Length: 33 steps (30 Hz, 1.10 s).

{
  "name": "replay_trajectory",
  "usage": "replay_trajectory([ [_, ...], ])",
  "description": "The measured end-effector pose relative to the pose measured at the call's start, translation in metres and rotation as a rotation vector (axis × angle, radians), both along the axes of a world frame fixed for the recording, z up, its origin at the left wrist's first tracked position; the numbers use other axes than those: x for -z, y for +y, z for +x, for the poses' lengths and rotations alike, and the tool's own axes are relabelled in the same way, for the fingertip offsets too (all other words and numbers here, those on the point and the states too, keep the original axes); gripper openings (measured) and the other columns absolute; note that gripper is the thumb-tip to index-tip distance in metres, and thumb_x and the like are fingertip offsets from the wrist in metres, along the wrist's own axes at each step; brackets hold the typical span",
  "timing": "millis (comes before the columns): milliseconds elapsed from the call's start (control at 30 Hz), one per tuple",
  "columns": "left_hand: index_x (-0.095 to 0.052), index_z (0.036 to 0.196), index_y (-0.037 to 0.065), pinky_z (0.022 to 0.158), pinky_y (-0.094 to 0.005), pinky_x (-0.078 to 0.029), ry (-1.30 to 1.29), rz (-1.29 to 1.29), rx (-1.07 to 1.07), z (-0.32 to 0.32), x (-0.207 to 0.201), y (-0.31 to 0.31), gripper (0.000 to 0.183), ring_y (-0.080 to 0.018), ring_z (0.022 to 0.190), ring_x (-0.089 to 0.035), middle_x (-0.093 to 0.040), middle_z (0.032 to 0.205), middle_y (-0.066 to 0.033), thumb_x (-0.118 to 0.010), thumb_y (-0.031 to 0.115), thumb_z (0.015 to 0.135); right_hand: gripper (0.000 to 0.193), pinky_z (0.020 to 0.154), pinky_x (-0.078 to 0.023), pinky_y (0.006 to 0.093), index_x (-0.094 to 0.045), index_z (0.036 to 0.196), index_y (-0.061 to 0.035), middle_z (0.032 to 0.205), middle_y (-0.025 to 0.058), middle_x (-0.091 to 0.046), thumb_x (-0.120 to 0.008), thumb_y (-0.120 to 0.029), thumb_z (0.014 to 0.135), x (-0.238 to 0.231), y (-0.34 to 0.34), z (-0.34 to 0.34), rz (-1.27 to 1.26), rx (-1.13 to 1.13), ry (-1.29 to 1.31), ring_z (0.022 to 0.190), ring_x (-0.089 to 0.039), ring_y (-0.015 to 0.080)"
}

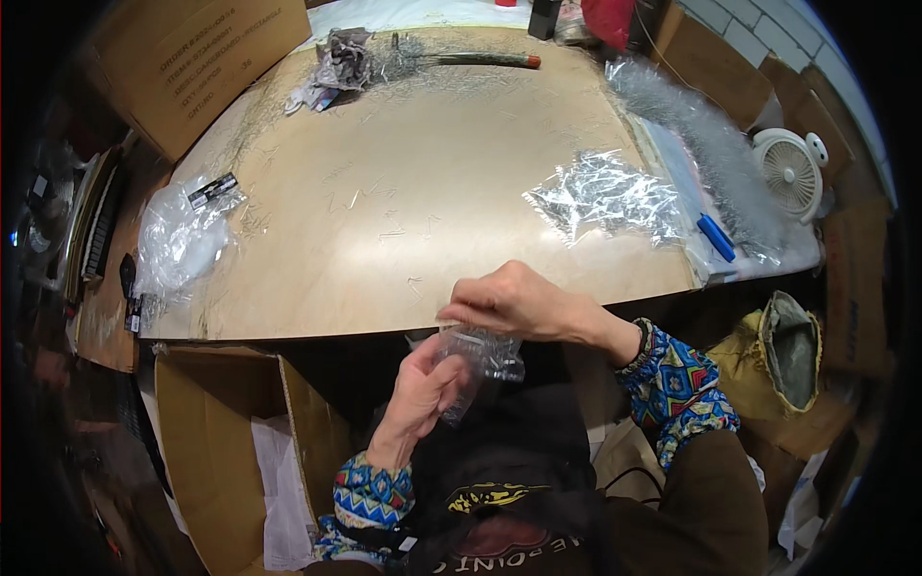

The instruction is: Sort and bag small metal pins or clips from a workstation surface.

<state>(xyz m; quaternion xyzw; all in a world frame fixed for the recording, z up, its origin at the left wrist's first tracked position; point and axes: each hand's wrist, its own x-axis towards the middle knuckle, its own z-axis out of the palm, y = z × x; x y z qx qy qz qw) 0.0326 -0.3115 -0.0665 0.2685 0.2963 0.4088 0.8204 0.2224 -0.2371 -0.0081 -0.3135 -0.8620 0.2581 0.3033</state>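
Note:
A small clear plastic bag is held over my lap, just off the table's near edge. My left hand pinches it from the lower left, thumb on top. Above it, my right hand is closed with its fingertips at the bag's upper edge. Whatever those fingertips grip besides the bag is hidden. A few thin clear strips or wire-like pieces lie scattered on the wooden table ahead of my hands. Shiny clear packets are spread in a heap to the right.
Clear bags with black header cards lie at the table's left. Toward the back sit crumpled paper and a bundle of thin stems. A blue pen-like tool and white fan are right. An open cardboard box stands below left.

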Motion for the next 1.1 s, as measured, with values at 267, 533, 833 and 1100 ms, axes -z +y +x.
replay_trajectory([
  [267,-0.059,0.114,-0.001,0.037,-0.0136,-0.029,-0.018,0.017,-0.070,0.001,-0.003,0.010,0.027,-0.0057,0.059,-0.057,-0.066,0.086,-0.0097,-0.062,0.012,0.091,0.070,0.083,-0.048,0.0346,-0.046,0.135,-0.0054,0.119,0.0153,-0.060,-0.075,-0.032,0.078,-0.021,-0.015,0.031,-0.344,-0.140,-0.145,0.102,-0.060,0.0234],
  [533,-0.057,0.117,-0.002,0.034,-0.0145,-0.034,-0.220,-0.045,-0.214,0.002,0.006,0.007,0.029,-0.0193,0.096,-0.066,-0.065,0.107,-0.0168,-0.059,0.011,0.092,0.092,0.092,-0.044,0.0387,-0.034,0.141,-0.0008,0.128,0.0163,-0.054,-0.079,-0.038,0.069,-0.027,-0.021,0.022,-0.251,0.092,-0.452,0.115,-0.053,0.0292],
  [833,-0.052,0.123,-0.001,0.033,-0.0140,-0.033,-0.231,-0.047,-0.188,0.005,0.013,0.003,0.031,-0.0235,0.098,-0.066,-0.062,0.115,-0.0150,-0.054,0.014,0.095,0.015,0.052,-0.046,0.0305,-0.062,0.092,-0.0039,0.070,0.0100,-0.063,-0.063,-0.018,0.089,-0.002,-0.016,0.002,0.155,0.210,-0.141,0.056,-0.060,0.0190],
  [1100,-0.053,0.119,-0.002,0.035,-0.0182,-0.042,-0.163,-0.154,-0.194,-0.018,0.016,-0.009,0.045,-0.0251,0.086,-0.068,-0.062,0.114,-0.0208,-0.041,0.037,0.100,0.015,0.049,-0.045,0.0366,-0.062,0.092,-0.0007,0.061,0.0159,-0.059,-0.060,-0.015,0.090,0.032,0.038,0.053,0.256,0.605,-0.182,0.052,-0.061,0.0263],
])
